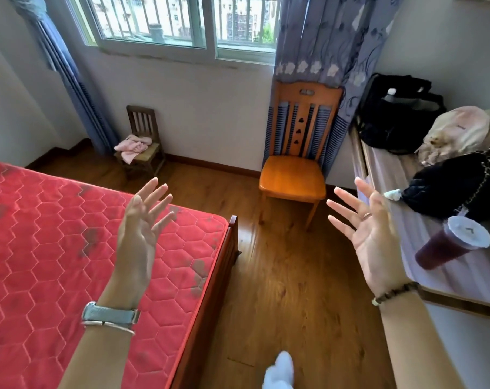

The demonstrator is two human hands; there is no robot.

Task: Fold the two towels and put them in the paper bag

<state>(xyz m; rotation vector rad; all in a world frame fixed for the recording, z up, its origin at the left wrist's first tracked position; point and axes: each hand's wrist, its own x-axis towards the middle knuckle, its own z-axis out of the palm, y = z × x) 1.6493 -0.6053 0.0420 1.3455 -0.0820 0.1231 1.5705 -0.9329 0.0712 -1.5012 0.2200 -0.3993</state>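
A crumpled pink towel [132, 146] lies on the seat of a small dark wooden chair [141, 127] by the far wall under the window. I cannot tell whether it is one towel or two. No paper bag is in view. My left hand [141, 226] is raised over the corner of the red mattress, fingers spread, holding nothing. My right hand [367, 228] is raised at the same height, palm toward me, fingers spread and empty. Both hands are far from the towel.
A red quilted mattress [55, 248] on a wooden bed frame fills the left. An orange wooden chair [294, 175] stands by the curtain. At the right, a table [423, 248] holds black bags, a pale plastic bag and a purple drink cup [451, 242]. Wooden floor runs between bed and table.
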